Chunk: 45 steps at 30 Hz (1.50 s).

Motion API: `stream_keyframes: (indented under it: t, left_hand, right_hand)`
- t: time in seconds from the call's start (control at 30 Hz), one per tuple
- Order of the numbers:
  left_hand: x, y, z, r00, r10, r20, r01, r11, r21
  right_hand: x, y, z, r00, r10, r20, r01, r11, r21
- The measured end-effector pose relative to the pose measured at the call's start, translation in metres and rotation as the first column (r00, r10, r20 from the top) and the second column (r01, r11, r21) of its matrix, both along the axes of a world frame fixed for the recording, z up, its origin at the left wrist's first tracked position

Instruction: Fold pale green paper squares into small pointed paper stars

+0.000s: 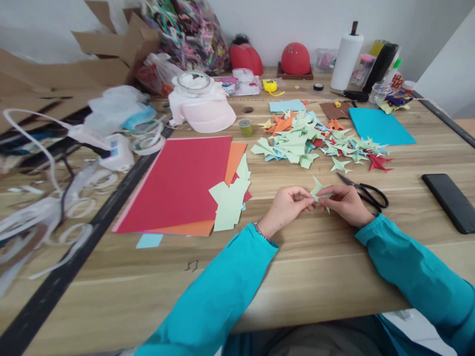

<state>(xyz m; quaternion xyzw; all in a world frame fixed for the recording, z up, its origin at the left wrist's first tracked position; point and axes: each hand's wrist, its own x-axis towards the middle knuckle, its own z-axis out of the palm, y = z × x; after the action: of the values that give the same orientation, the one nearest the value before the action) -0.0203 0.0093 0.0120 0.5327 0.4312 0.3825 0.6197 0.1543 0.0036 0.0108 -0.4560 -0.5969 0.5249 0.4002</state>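
Note:
My left hand (288,204) and my right hand (345,202) meet over the wooden table (304,277), both pinching a small pale-green folded paper piece (318,190) between their fingertips. The piece sticks up with pointed tips. Black scissors (365,191) lie just right of my right hand. A heap of folded paper shapes (315,141), mostly green with orange, red and blue, lies beyond my hands. Left of my left hand, cut green paper pieces (229,201) rest on a stack of red paper sheets (181,183).
A black phone (450,200) lies at the right edge. A blue sheet (380,126), a paper towel roll (347,59), a thread spool (245,127) and bottles stand at the back. Cardboard, bags and loops of white tape (74,198) crowd the left side.

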Motion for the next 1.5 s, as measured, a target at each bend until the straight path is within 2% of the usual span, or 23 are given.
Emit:
stream_keyframes:
  t: [0.27, 0.9, 1.5]
  left_hand:
    - [0.0007, 0.0, 0.0003, 1.0, 0.023, -0.008, -0.023, 0.999, 0.024]
    - [-0.0002, -0.0001, 0.0016, 0.998, 0.048, 0.03, -0.048, 0.999, 0.007]
    - [0.0009, 0.0007, 0.0016, 0.998, 0.06, 0.004, -0.06, 0.998, 0.002]
  right_hand:
    - [0.0004, -0.0011, 0.0008, 0.995, 0.055, 0.078, -0.059, 0.997, 0.05]
    - [0.0015, -0.0008, -0.0017, 0.992, 0.024, 0.127, -0.03, 0.998, 0.047]
    - [0.0006, 0.0009, 0.0008, 0.999, 0.032, 0.002, -0.032, 0.999, 0.003]
